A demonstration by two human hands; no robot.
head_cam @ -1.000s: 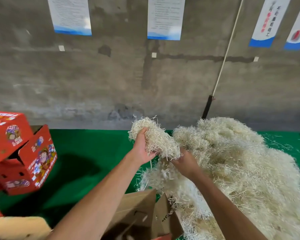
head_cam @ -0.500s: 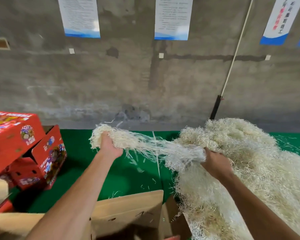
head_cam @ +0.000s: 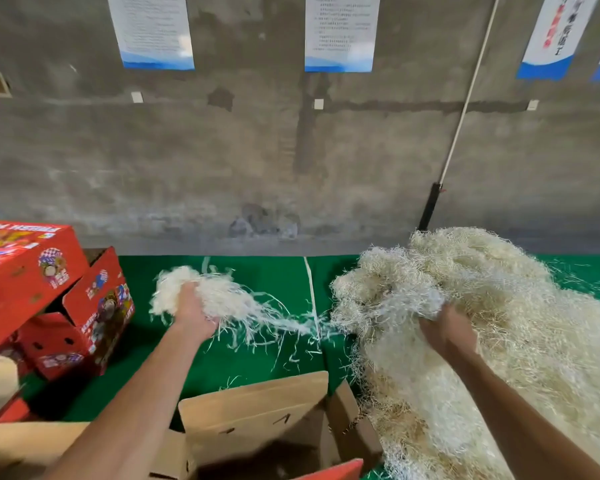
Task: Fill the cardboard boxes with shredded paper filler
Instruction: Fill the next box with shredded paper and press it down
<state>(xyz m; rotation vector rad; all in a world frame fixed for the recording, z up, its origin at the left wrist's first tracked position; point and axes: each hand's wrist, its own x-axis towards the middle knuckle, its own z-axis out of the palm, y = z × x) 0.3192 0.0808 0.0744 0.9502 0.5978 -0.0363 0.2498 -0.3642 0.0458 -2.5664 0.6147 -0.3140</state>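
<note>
Currently separating a portion: left hand (head_cam: pixel 194 315) grips a filler tuft (head_cam: pixel 201 296); right hand (head_cam: pixel 445 329) grasps the pile (head_cam: pixel 499 323). Next, probably lower the tuft into the open box (head_cam: pixel 257 410).

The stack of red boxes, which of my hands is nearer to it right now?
Left. Your left hand, gripping a clump of shredded paper, is a short way right of the red boxes. Your right hand is much farther right, buried in the big filler pile.
</note>
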